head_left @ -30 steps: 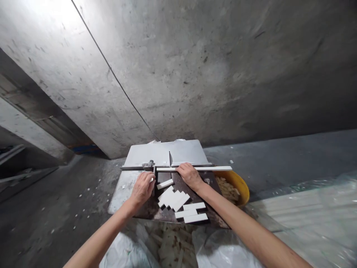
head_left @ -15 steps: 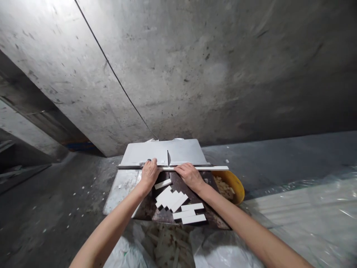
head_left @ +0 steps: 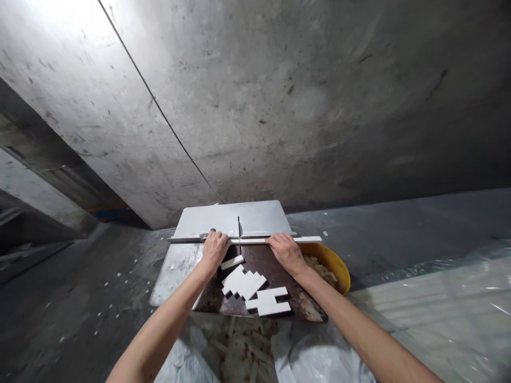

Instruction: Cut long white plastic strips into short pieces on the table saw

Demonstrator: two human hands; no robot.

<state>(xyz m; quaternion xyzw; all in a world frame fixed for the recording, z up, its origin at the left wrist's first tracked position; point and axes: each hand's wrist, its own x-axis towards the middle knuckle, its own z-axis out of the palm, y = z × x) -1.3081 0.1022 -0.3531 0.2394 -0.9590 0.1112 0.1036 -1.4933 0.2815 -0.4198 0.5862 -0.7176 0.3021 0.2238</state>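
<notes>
A long white strip (head_left: 309, 240) lies crosswise on the saw table (head_left: 171, 276), along a metal fence (head_left: 186, 239). My left hand (head_left: 215, 248) is closed at the strip's left part, beside a small dark knob. To the right of the upright saw blade (head_left: 238, 226), my right hand (head_left: 286, 252) has its fingers bent over the strip, gripping it. The strip's right end sticks out past the table. Nearer to me, several short white pieces (head_left: 244, 282) lie together on the dark part of the table, with one loose piece (head_left: 232, 262) close to the blade's slot.
A yellow tub (head_left: 344, 271) holding short pieces stands at the table's right. Below the front edge are offcuts (head_left: 247, 351) between white plastic bags (head_left: 319, 354). A concrete wall (head_left: 263, 106) rises behind the table. Clear plastic sheeting (head_left: 447, 303) covers something at the right.
My right hand has slid to the right along the strip, away from the blade. My left hand stays at the fence. The view has shifted slightly.
</notes>
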